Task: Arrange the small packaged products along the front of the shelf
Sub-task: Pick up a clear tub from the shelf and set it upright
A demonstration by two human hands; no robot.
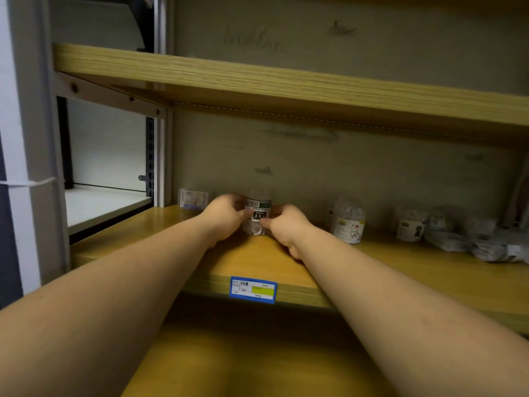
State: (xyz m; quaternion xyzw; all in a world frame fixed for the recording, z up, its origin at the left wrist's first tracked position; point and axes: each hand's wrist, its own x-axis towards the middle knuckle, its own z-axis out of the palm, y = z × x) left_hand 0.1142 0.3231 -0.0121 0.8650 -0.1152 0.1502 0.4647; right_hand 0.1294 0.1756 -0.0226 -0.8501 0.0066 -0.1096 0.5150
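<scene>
Left hand (224, 214) and right hand (286, 224) are both pinching one floss jar (257, 214) from its sides, grip narrow, jar standing upright on the shelf (171, 239).

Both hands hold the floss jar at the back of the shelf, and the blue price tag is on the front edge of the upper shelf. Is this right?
Not quite. The head view shows the price tag on the front edge of the same shelf where the jar stands, not the upper one. The rest holds: left hand and right hand grip the jar near the back.
</scene>
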